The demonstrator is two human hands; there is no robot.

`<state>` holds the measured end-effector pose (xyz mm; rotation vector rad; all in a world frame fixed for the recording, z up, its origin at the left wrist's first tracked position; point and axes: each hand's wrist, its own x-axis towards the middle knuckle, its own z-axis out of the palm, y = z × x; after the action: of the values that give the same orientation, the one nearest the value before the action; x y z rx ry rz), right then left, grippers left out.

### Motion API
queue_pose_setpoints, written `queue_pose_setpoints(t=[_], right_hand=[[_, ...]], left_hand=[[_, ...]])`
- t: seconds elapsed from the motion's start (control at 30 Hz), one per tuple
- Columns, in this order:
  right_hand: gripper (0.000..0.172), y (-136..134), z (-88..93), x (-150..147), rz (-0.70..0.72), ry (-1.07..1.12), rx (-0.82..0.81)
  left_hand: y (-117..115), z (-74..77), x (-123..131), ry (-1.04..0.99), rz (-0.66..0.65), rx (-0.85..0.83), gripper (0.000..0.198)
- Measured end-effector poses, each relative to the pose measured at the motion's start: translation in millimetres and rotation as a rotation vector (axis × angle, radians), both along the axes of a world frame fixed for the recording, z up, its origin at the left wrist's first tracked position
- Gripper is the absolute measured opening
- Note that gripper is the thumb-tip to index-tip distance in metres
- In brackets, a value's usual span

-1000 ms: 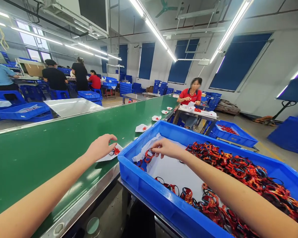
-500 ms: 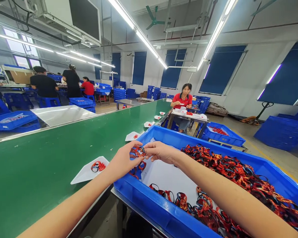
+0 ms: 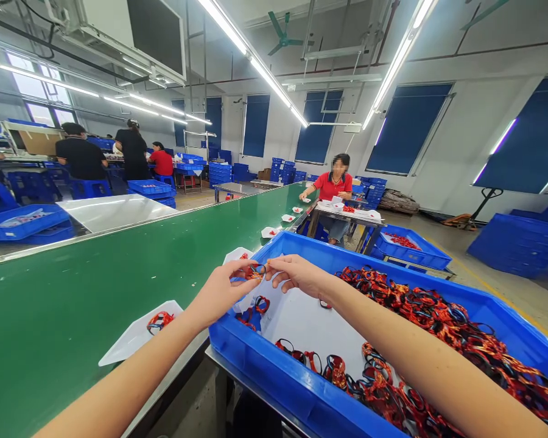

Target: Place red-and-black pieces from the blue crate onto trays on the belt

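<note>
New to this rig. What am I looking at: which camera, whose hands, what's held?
There's no robot: these are a person's bare hands, viewed by a head-worn camera facing forward and down. The left hand pinches a red-and-black looped piece; the right hand has its fingertips right beside it, and whether they grip it is unclear. Below is a blue tray holding many similar pieces. The green belt carries white dishes with red items. Further along, a co-worker in red reaches to the belt.

Left hand [image 3: 217, 293] and right hand [image 3: 300, 274] are bare, like both slim forearms [image 3: 411, 353].
</note>
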<state>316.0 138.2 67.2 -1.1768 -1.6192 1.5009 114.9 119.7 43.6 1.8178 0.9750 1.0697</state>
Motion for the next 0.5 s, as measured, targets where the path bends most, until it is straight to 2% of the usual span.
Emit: queue_pose_setpoints(t=[0.07,0.13,0.17,0.23,0.3,0.4,0.5], right_hand=[[0.027,4.0,-9.6,0.4,-0.022,-0.103,0.08],[0.025,6.3,-27.5,1.5,-0.009,-0.318,0.213],[0.029,6.6,-38.7,2.1,0.02,-0.447,0.292],[0.05,5.3,-61.5,3.2,0.122,-0.676,0.452],[0.057,2.9,-79.3,3.2,0.216,-0.817,0.579],[0.038,-0.2,-88.6,0.6,0.238,-0.95,0.678],[0.027,-1.0,-83.3,-1.9,0.226,-1.003,0.681]], left_hand=[[2.3,1.8,-3.1,-0.054,-0.034,-0.097,0.047],[3.3,3.3,-5.5,-0.118,-0.079,-0.171,0.049],[3.5,3.8,-6.3,-0.149,-0.098,-0.197,0.05],[3.3,4.0,-7.2,-0.206,-0.111,-0.225,0.051],[3.4,3.5,-7.5,-0.26,-0.116,-0.234,0.05],[4.2,2.5,-7.8,-0.309,-0.132,-0.246,0.047],[4.8,2.7,-8.6,-0.34,-0.133,-0.267,0.045]])
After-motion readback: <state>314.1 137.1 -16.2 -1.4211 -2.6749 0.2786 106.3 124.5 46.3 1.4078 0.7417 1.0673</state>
